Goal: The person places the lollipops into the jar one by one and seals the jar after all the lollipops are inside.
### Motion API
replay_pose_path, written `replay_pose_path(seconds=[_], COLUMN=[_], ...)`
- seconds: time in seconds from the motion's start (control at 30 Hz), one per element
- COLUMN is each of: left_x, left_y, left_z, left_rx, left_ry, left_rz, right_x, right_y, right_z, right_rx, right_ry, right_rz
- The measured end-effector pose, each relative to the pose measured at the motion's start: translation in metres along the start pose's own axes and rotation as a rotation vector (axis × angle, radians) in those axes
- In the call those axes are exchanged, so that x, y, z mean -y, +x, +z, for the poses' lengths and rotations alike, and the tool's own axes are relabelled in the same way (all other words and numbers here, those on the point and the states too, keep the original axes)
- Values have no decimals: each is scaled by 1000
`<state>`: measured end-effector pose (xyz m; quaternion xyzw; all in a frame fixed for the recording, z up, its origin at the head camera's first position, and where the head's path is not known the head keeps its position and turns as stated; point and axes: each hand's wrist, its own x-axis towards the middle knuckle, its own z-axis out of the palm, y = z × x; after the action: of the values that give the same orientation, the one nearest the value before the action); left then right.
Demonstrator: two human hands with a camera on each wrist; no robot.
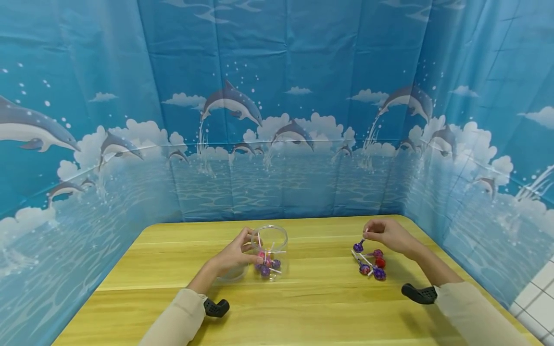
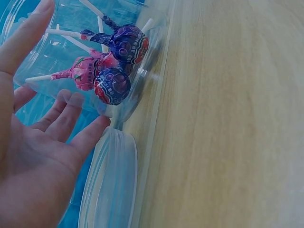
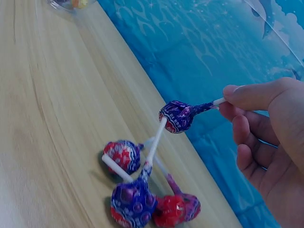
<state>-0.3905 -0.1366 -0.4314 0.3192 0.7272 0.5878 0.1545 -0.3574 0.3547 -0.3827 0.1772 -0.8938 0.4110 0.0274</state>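
At the left of the table stands a clear plastic jar (image 1: 281, 245) with several wrapped lollipops (image 2: 114, 85) inside, pink and purple. My left hand (image 1: 235, 252) holds the jar from its left side, thumb in front and fingers round the back. On the right, my right hand (image 1: 391, 235) pinches the white stick of a purple lollipop (image 3: 178, 116) between thumb and fingertips. The candy end hangs low over a loose pile of other lollipops (image 1: 379, 274) in purple, red and pink wrappers. Whether it touches the pile, I cannot tell.
A round clear lid (image 2: 111, 183) lies on the table beside the jar, partly behind my left hand in the head view. The yellow wooden table (image 1: 303, 307) is enclosed by a blue dolphin-print curtain (image 1: 277, 182) at the back and sides.
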Motion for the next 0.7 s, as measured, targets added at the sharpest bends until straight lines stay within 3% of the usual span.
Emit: replay_pose_path(seconds=[0.7], left_x=[0], left_y=[0], left_z=[0], left_rx=[6], left_ry=[-21], left_rz=[12], right_x=[43], right_y=[33], right_z=[25], right_rx=[26], right_ry=[50], right_rz=[-113])
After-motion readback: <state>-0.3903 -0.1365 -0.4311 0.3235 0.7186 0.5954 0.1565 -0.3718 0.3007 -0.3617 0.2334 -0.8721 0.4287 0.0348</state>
